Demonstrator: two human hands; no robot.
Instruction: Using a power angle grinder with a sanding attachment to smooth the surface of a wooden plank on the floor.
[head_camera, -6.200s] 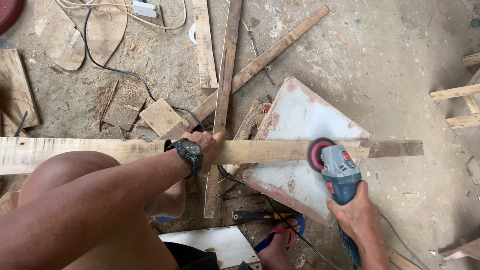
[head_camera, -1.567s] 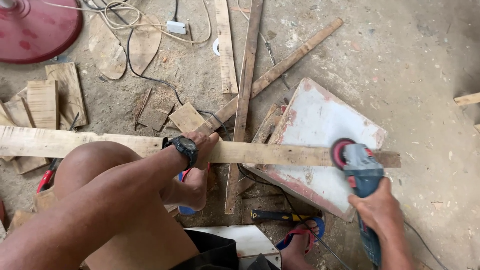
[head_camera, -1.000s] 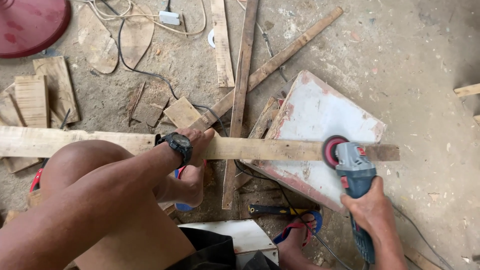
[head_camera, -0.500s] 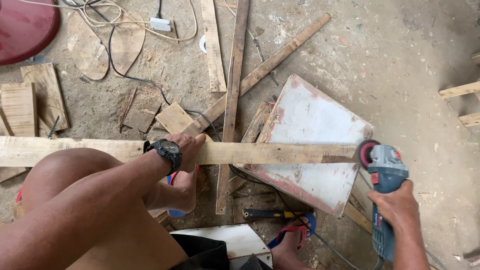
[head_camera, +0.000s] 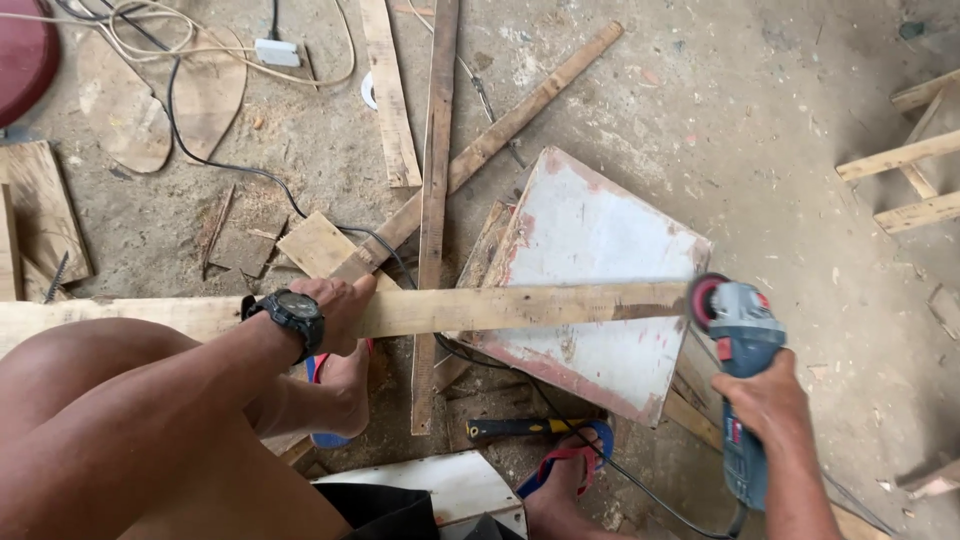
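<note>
A long pale wooden plank (head_camera: 500, 308) lies crosswise in front of me, resting on a tilted white board with worn red edges (head_camera: 600, 250). My left hand (head_camera: 335, 305), with a black watch on the wrist, presses down on the plank near its middle. My right hand (head_camera: 770, 400) grips a blue angle grinder (head_camera: 740, 350). The grinder's red-rimmed disc (head_camera: 703, 298) sits at the plank's right end. My left foot in a sandal (head_camera: 345, 385) is under the plank.
Loose planks and offcuts (head_camera: 435, 180) are scattered on the dusty concrete floor. A black cable (head_camera: 230, 165) and a white power strip (head_camera: 277, 52) lie at the back left. A yellow-handled tool (head_camera: 510, 428) lies by my right foot (head_camera: 565, 480). Wooden frames (head_camera: 910, 170) stand at right.
The grinder has moved along the plank's right part, first left, then out past it, now back at its end. My left hand has stayed pressed on the plank.
</note>
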